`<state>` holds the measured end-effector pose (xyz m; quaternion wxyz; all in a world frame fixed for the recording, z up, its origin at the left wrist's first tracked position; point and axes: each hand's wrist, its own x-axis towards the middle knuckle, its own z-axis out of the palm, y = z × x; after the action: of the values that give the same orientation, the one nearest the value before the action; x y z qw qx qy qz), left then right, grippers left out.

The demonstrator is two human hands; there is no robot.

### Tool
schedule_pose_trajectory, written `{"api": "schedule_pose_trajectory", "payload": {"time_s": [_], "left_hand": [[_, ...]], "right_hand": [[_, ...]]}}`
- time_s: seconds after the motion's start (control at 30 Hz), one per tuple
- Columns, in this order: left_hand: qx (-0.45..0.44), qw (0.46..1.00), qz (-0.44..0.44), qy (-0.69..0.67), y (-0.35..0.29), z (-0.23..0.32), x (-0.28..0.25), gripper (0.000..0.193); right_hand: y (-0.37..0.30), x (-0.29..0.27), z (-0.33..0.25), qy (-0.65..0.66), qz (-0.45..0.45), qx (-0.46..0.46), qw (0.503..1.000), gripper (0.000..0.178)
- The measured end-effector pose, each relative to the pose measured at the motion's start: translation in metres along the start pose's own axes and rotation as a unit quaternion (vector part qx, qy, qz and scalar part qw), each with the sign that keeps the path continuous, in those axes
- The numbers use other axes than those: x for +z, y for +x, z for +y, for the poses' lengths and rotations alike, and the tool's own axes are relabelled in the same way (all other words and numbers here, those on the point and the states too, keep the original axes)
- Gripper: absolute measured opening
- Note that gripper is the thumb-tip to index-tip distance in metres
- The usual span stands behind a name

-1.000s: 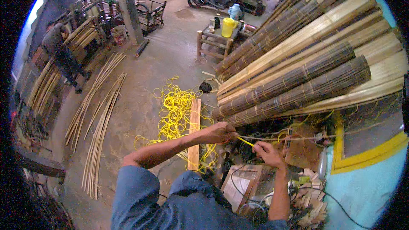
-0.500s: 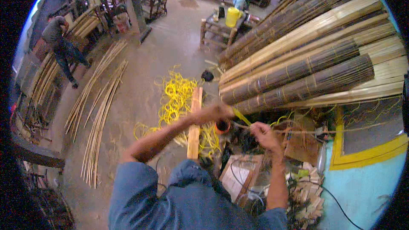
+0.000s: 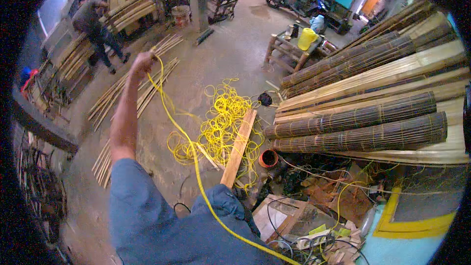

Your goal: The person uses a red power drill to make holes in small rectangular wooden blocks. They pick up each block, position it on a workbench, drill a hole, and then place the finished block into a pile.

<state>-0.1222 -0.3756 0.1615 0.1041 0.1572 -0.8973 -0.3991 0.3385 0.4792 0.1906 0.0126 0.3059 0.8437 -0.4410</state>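
Note:
My left hand (image 3: 143, 65) is raised at the end of my outstretched arm, its fingers closed on a yellow cord (image 3: 194, 154). From that fist the cord sags across my front and leaves the picture at the lower edge. My right hand is out of view. On the floor ahead lies a loose tangle of yellow cord (image 3: 228, 110), in many loops. A flat wooden plank (image 3: 239, 148) lies beside it, sloping toward me.
Rolled bamboo blinds (image 3: 360, 132) are piled along the right. Near their end stands an orange pot (image 3: 268, 158). Bamboo strips (image 3: 159, 86) lie on the floor to the left, with a person (image 3: 98, 29) bending beyond them. A pillar (image 3: 197, 2) and a small bench (image 3: 289, 51) stand farther back.
My left hand has swung far out to the left, pulling the yellow cord out long. My right hand has left the picture. The view has shifted, so the scene sits differently.

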Motion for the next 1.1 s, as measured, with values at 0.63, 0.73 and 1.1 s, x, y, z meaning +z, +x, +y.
{"api": "schedule_pose_trajectory", "payload": {"time_s": [0.63,0.73,1.1], "left_hand": [[0.136,0.932,-0.259,-0.215,-0.194,0.15,0.208,0.042],[0.031,0.961,-0.222,-0.165,-0.178,0.095,0.194,0.041],[0.018,0.953,-0.268,-0.14,-0.17,-0.003,0.252,0.04]], "right_hand": [[0.076,0.278,-0.124,0.093,-0.293,-0.152,0.939,0.031],[0.063,0.255,-0.059,0.1,-0.255,-0.139,0.952,0.027],[0.032,0.245,-0.016,0.058,-0.052,-0.16,0.984,0.03]]}}
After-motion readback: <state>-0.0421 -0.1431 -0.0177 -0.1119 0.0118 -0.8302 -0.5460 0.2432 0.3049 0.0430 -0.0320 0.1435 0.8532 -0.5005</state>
